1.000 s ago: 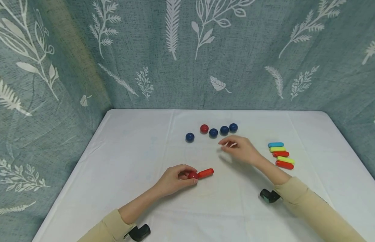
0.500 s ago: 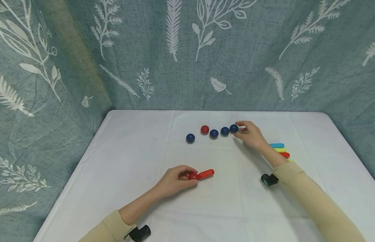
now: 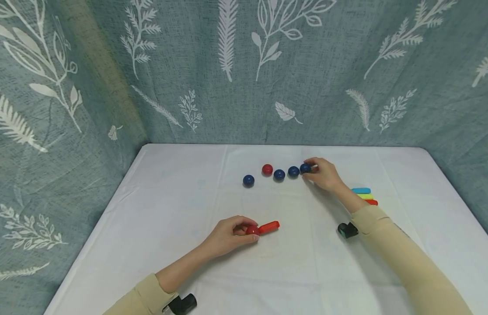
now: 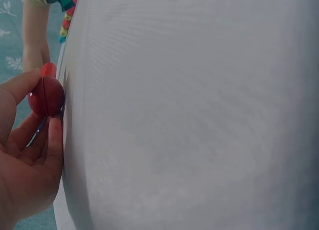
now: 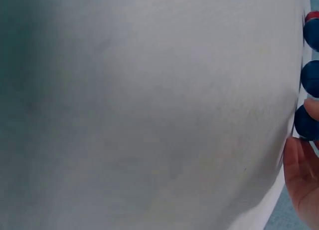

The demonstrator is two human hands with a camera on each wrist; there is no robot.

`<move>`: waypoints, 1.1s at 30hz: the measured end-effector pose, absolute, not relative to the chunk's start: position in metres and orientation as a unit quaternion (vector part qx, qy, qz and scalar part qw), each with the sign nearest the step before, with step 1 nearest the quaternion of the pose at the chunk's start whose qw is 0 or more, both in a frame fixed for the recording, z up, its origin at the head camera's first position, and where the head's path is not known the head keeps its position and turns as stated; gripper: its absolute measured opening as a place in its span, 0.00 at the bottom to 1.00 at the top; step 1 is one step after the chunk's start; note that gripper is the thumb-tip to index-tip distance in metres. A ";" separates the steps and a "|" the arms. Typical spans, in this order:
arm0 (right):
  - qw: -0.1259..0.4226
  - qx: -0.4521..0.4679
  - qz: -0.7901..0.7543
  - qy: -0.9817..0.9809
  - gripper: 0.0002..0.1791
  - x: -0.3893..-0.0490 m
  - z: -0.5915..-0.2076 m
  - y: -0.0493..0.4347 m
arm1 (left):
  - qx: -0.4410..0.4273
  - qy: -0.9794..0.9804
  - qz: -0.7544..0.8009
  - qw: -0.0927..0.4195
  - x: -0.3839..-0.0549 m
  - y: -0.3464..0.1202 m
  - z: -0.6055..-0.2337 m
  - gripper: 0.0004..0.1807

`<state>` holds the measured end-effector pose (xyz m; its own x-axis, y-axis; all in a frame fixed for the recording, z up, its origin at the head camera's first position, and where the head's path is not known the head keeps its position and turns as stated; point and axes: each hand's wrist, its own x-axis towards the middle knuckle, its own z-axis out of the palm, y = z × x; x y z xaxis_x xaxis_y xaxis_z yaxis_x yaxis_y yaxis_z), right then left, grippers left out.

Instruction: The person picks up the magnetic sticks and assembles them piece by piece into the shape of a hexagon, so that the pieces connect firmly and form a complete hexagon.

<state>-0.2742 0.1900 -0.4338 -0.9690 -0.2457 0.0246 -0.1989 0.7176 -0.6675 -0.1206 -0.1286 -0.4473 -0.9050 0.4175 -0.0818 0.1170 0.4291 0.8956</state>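
Observation:
My left hand [image 3: 228,236] holds a red ball [image 4: 46,97] between thumb and fingers, low over the white cloth. A red stick [image 3: 269,227] with faceted sides points away from the ball, its near end against it. At the back of the table my right hand [image 3: 323,174] pinches the rightmost dark blue ball [image 3: 305,168]; in the right wrist view thumb and fingers sit around that blue ball [image 5: 306,123]. Just left of it lie another blue ball [image 3: 293,172], a third blue ball [image 3: 279,175] and a red ball [image 3: 267,169].
One more blue ball [image 3: 249,180] lies apart at the left end of the row. Coloured sticks, among them a blue stick [image 3: 361,190], lie at the right, partly hidden by my right forearm. A patterned curtain [image 3: 244,109] hangs behind the white table [image 3: 169,183].
My right hand has moved right and back to the rightmost blue ball, and its fingers have closed around it. The left hand keeps its hold on the red ball.

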 end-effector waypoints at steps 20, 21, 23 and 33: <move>0.148 -0.188 -0.408 0.881 0.22 -0.200 -0.433 0.181 | 0.160 0.841 0.499 0.137 -0.120 -0.128 -0.446 0.17; 0.151 -0.199 -0.411 0.877 0.22 -0.197 -0.433 0.180 | 0.160 0.841 0.498 0.137 -0.120 -0.128 -0.446 0.17; 0.162 -0.219 -0.419 0.866 0.22 -0.190 -0.432 0.177 | 0.159 0.842 0.496 0.136 -0.120 -0.128 -0.446 0.17; 0.190 -0.266 -0.429 0.842 0.21 -0.172 -0.433 0.169 | 0.153 0.844 0.495 0.138 -0.120 -0.127 -0.446 0.17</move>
